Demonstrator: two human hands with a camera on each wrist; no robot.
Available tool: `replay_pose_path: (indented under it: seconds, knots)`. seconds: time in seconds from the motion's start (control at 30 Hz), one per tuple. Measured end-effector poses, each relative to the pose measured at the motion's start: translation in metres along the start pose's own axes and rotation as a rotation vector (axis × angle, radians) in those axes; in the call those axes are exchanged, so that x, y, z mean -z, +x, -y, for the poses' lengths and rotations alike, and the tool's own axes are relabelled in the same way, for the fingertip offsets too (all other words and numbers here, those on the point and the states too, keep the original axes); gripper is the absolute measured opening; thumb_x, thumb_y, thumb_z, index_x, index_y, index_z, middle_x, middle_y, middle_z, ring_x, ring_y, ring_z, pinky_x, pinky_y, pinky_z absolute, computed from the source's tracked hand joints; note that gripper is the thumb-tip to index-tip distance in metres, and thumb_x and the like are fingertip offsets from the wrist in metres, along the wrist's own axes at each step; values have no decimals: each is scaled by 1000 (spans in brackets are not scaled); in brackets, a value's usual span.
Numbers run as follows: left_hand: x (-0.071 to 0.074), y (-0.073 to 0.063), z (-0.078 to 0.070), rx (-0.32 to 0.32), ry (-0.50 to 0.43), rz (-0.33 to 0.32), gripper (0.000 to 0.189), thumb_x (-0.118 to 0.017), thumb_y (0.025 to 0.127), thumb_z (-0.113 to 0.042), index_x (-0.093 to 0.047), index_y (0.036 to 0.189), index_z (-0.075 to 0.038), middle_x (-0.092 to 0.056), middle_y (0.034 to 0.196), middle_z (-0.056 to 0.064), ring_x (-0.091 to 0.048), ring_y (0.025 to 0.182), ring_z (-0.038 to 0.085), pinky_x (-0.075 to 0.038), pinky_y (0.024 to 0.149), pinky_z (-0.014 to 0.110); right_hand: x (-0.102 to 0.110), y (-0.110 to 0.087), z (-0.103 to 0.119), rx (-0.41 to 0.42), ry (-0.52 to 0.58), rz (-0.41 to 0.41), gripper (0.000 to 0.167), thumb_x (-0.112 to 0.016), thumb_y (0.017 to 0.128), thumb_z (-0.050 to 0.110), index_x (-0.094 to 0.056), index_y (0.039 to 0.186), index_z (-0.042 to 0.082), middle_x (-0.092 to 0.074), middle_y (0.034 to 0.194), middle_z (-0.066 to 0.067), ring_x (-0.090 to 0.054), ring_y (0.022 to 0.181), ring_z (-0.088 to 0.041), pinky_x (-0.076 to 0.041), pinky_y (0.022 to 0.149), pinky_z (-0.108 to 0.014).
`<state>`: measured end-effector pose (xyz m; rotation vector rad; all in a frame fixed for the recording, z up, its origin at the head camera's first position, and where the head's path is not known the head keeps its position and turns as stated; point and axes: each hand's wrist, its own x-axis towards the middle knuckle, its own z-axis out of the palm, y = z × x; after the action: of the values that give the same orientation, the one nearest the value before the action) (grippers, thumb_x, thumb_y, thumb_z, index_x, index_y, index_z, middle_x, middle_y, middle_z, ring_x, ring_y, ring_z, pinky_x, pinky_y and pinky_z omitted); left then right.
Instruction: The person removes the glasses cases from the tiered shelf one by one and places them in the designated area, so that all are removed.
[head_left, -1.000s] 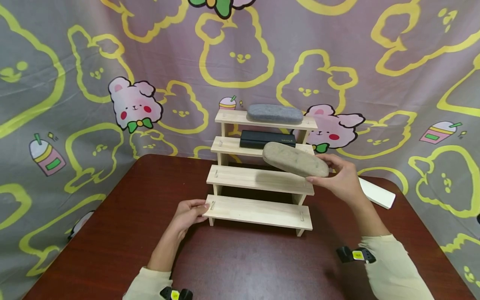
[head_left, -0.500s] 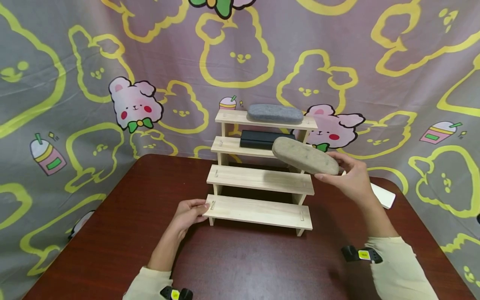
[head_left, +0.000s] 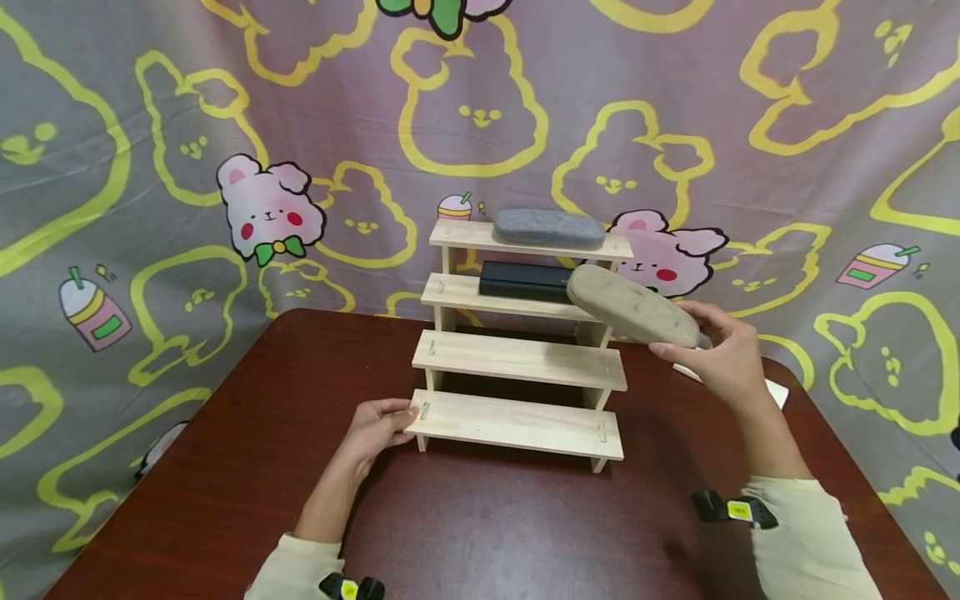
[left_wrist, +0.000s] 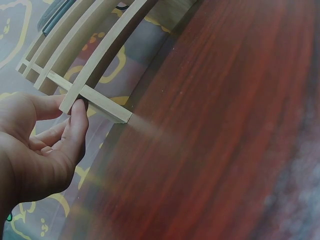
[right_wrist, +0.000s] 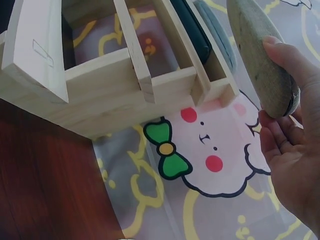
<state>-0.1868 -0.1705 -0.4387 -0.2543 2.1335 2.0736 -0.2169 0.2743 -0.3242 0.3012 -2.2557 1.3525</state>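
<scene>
My right hand (head_left: 722, 354) grips one end of a beige, felt-like glasses case (head_left: 630, 305). The case is held in the air, tilted, and overlaps the right side of the stepped wooden stand in the head view. In the right wrist view, thumb and fingers pinch the case (right_wrist: 260, 60) from opposite sides. My left hand (head_left: 378, 427) pinches the left end of the lowest board of the stand (head_left: 517, 422). Thumb and finger meet that board's end (left_wrist: 75, 97) in the left wrist view. A grey glasses case (head_left: 550, 228) lies on the top board, a black case (head_left: 521, 281) one board below.
The stand rests on a dark red wooden table (head_left: 247, 467). A white flat object (head_left: 778, 392) lies behind my right wrist, partly hidden by it. A cartoon-printed cloth (head_left: 337, 108) hangs close behind the table.
My right hand has carried the beige glasses case to the right and slightly up, uncovering more of the second-lowest board. The left hand has stayed at the lowest board.
</scene>
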Motion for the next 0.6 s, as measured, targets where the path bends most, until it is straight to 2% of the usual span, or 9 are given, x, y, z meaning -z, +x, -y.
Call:
replay_pose_path:
  seconds: [0.2, 0.33, 0.6]
  knots:
    - [0, -1, -1, -1, 4, 1, 41, -60, 97, -2, -53, 132, 20, -70, 98, 9, -65, 74, 2, -59, 67, 14, 7, -1, -5, -31, -43, -42, 55, -89, 71, -2, -69, 122, 4, -64, 97, 27, -60, 85, 7, -48, 73, -3]
    - [0, -1, -1, -1, 12, 0, 41, -60, 97, -2, -53, 132, 19, -70, 99, 10, -65, 74, 3, -59, 66, 14, 12, -3, -9, -49, -21, -62, 55, -88, 71, -4, -70, 122, 8, -65, 96, 26, -60, 82, 5, -49, 69, -5]
    - [-1, -1, 0, -1, 16, -1, 41, -60, 98, -2, -53, 132, 19, -69, 98, 9, -64, 74, 3, -59, 66, 13, 23, -6, -17, -100, 49, -107, 55, -85, 71, -10, -72, 118, 16, -66, 96, 22, -61, 80, 5, -51, 70, -3]
